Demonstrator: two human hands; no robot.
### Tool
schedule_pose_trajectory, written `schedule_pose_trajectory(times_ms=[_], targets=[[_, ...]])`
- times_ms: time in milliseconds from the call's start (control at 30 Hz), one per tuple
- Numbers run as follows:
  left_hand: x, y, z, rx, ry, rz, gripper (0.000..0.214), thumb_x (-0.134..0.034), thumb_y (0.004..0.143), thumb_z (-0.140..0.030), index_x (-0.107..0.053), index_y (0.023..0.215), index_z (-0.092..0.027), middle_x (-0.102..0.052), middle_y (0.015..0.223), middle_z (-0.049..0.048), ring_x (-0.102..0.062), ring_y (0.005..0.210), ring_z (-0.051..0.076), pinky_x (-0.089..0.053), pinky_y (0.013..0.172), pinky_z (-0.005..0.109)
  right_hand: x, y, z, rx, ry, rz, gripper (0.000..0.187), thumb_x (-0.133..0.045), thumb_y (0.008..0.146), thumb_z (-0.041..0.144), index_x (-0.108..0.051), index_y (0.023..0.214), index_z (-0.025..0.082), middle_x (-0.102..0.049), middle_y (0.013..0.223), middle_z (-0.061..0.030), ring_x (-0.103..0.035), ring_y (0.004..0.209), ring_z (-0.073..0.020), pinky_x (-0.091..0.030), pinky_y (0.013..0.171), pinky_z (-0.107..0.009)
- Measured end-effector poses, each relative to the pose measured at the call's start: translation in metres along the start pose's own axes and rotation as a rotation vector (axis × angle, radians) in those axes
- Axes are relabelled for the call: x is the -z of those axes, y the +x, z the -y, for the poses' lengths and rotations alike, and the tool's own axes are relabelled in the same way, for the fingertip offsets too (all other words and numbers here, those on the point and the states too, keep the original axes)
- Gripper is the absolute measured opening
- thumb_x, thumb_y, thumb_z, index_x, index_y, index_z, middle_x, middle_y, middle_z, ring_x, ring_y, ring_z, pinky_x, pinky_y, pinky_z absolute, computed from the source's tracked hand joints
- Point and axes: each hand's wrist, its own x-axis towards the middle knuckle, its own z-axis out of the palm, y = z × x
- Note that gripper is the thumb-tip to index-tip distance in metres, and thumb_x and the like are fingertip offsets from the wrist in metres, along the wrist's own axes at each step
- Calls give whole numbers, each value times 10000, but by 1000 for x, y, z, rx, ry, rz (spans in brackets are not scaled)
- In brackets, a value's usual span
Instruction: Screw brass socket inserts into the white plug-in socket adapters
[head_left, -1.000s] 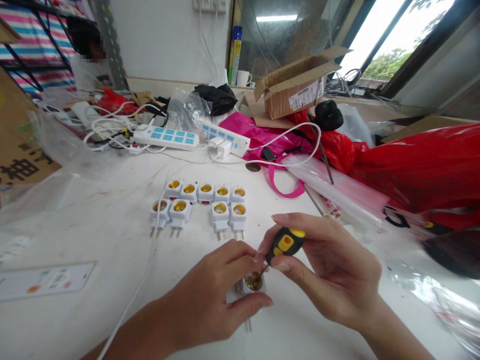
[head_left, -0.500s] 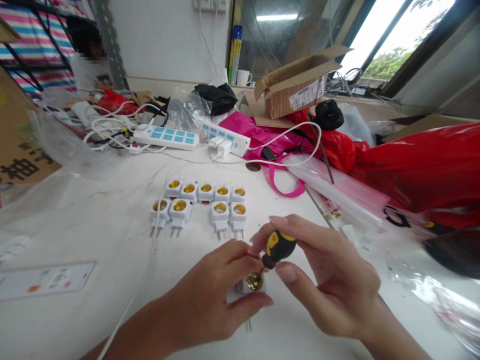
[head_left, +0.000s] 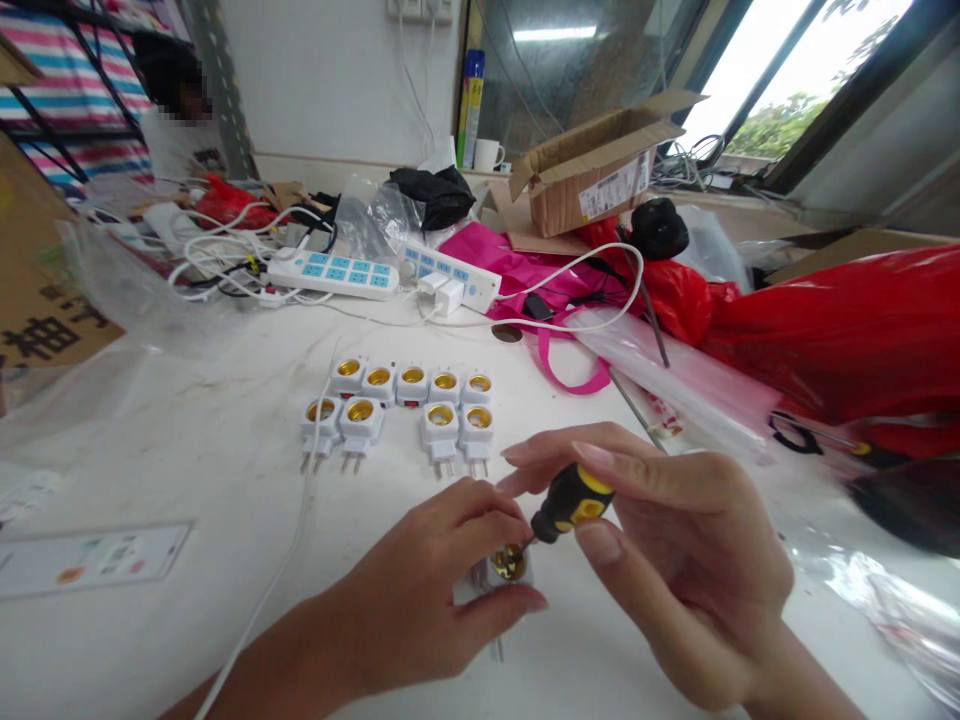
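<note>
My left hand [head_left: 442, 580] is closed around a white plug-in lamp socket [head_left: 508, 568], whose brass-coloured inside faces up and whose pins point toward me. Between the thumb and fingers of my right hand [head_left: 667, 540] is a stubby black and yellow screwdriver [head_left: 574, 503]. It leans to the right, and its tip reaches into the brass socket; the exact contact point is too small to make out. Beyond my hands, several more lamp sockets [head_left: 440, 425] stand in two rows on the white table [head_left: 225, 430], openings upward.
A white cable [head_left: 292, 550] runs across the table beside my left forearm. Two power strips [head_left: 334, 274] lie farther back, near a pink bag [head_left: 517, 265]. Red plastic bags [head_left: 840, 320] and clear film [head_left: 675, 370] cover the right side. A cardboard box [head_left: 592, 170] sits at the back.
My right hand has shifted a little to the right, and the screwdriver handle has tilted and turned with it. My left hand and the lamp socket stay in place.
</note>
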Motion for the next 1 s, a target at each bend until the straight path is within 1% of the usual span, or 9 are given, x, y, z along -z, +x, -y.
schedule_pose_trajectory(times_ms=[100, 200, 267, 400, 500, 600, 700, 833, 1000], targets=[[0, 1, 0, -28, -17, -13, 311, -847, 959, -248, -729, 1237, -172, -750, 1221, 107, -749, 1147, 219, -597, 1043, 300, -2, 1, -1, 45, 7, -78, 696, -782, 904, -36, -650, 1509, 282, -802, 1184, -119, -808, 1052, -321, -718, 818, -516], [0, 2, -1, -38, -60, -3, 225, -838, 962, -214, -732, 1156, -178, -753, 1197, 108, -743, 1124, 213, -598, 1014, 303, -1, 4, -4, 120, -29, -126, 698, -937, 844, 53, -708, 1468, 267, -792, 1005, -75, -784, 868, -266, -688, 661, -405], [1, 3, -1, -24, -63, 3, 198, -842, 957, -210, -735, 1121, -181, -754, 1170, 100, -743, 1094, 208, -600, 984, 299, 1, 3, -3, 112, -45, -78, 648, -884, 913, 91, -685, 1506, 262, -781, 1099, -102, -783, 926, -270, -691, 666, -405], [1, 3, 0, -11, -23, 3, 247, -856, 949, -244, -743, 1155, -167, -753, 1213, 114, -743, 1107, 221, -596, 1020, 325, 1, 1, 3, 32, -11, -5, 598, -640, 1000, -8, -628, 1536, 255, -716, 1389, -161, -778, 1169, -320, -715, 846, -523], [1, 3, 1, -27, -32, 1, 267, -841, 962, -241, -747, 1198, -157, -759, 1194, 115, -743, 1088, 218, -601, 1004, 327, -2, 4, 3, 33, 37, -116, 586, -784, 954, 12, -676, 1458, 289, -788, 1145, -94, -807, 1008, -295, -715, 805, -495], [2, 3, 0, -23, -62, 13, 256, -834, 965, -220, -758, 1201, -157, -757, 1184, 110, -736, 1101, 220, -600, 1000, 329, -1, 6, -1, 114, -64, -174, 638, -940, 846, 64, -738, 1406, 295, -774, 959, -48, -751, 828, -257, -661, 661, -422], [1, 3, -2, -16, -64, 12, 267, -842, 959, -217, -755, 1203, -153, -755, 1190, 109, -733, 1106, 219, -596, 1006, 328, 3, 3, -3, 127, -140, -84, 585, -877, 902, 84, -731, 1444, 248, -746, 1065, -89, -724, 894, -260, -639, 655, -411], [1, 2, -1, -3, -56, 17, 263, -859, 947, -218, -752, 1175, -145, -753, 1188, 108, -733, 1106, 215, -592, 1010, 315, 4, 0, 1, -6, -35, -40, 550, -583, 1019, 5, -648, 1523, 214, -721, 1378, -166, -758, 1159, -314, -687, 867, -517], [1, 2, 1, -33, -50, 8, 337, -849, 958, -238, -739, 1263, -149, -758, 1213, 124, -734, 1116, 229, -594, 1036, 340, 2, 9, 2, 74, -47, -79, 575, -739, 884, -99, -755, 1369, 209, -777, 1095, -83, -750, 964, -236, -659, 754, -396]])
